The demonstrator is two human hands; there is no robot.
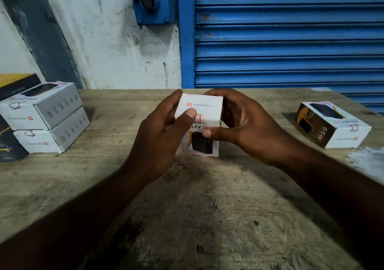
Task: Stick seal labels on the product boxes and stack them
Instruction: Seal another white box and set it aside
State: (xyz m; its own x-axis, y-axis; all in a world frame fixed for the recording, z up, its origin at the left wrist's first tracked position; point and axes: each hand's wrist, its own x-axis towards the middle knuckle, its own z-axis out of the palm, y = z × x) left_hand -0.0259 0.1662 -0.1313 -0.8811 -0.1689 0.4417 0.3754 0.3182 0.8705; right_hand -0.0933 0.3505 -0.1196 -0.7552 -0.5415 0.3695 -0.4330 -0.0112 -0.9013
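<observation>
At the middle of the desk (207,207), seen from the head camera, both forearms reach forward and meet on one white product box (199,106). The left hand (166,128) comes in from the left with its fingers curled round the box's left side and far edge. Its thumb (190,114) lies flat across the front lip of the top face. The right hand (245,124) mirrors it from the right, fingers hooked over the far right corner. Its thumb (207,133) reaches sideways and presses on the front face, just under the top edge. So the hands are together, both clamped on this box, and the two thumb tips lie near each other.

The box stands on end, its long axis vertical and its lower end down at the desk. The small top face, printed PORTRONICS, points up. The front face with the dark product picture points toward the person. A small red mark shows beside the left thumb tip; whether it is a seal label or print I cannot tell.

On the left of the desk two white boxes lie flat, the upper box (41,105) set squarely on the lower box (52,136). Well apart on the right lies a single box (332,124), flat, with a brown side marked 65W toward the viewer. A blue shutter (291,31) stands behind the desk.
</observation>
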